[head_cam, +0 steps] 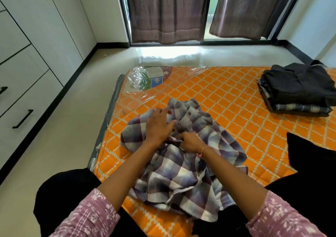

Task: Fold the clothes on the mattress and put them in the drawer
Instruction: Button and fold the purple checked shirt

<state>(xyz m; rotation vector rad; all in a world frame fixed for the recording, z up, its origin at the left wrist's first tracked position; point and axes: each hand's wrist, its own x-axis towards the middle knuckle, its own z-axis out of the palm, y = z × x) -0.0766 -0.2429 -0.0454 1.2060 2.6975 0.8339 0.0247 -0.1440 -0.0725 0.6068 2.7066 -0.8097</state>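
A crumpled purple, grey and white checked shirt lies on the orange patterned mattress right in front of me. My left hand lies over the shirt near its collar and button placket, fingers stretched to the right. My right hand, with a thread band at the wrist, pinches a fold of the shirt's front edge just below the left hand. A stack of folded clothes, dark garments on top of checked ones, sits at the mattress's far right. Closed white drawers with black handles line the left wall.
Another black garment lies on the mattress at the right. Clear plastic wrap bunches at the mattress's far left corner. Pale floor runs between the mattress and the drawers. Dark curtains hang over the glass doors beyond.
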